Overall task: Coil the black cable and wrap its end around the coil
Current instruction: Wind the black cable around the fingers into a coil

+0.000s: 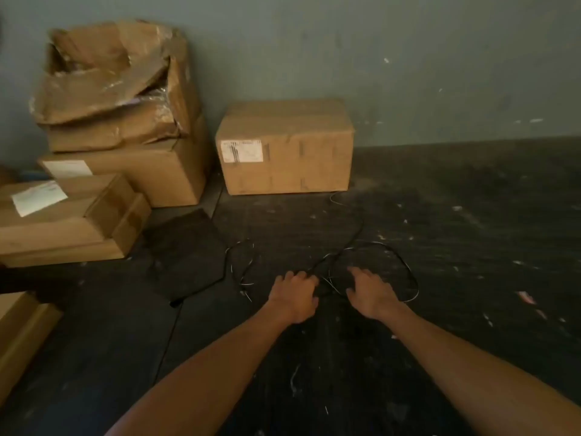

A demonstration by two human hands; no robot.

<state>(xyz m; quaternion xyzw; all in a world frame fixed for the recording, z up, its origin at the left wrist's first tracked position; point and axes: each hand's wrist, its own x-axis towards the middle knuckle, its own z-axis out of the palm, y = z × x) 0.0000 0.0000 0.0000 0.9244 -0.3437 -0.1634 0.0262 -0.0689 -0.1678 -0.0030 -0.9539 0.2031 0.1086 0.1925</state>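
A thin black cable (396, 255) lies in loose loops on the dark floor in front of me. One loop curves to the right of my hands, another smaller loop lies to the left near a dark flat mat. My left hand (295, 295) is closed in a fist where the cable strands cross, gripping the cable. My right hand (371, 292) rests over the right loop with its fingers spread, palm down, touching or just above the cable. A strand runs from the crossing up toward the box at the wall.
A closed cardboard box (284, 147) stands against the grey-green wall. Stacked and torn cardboard boxes (116, 121) fill the left side. A dark flat mat (185, 256) lies left of the cable. The dirty floor (471, 247) stretches to the right.
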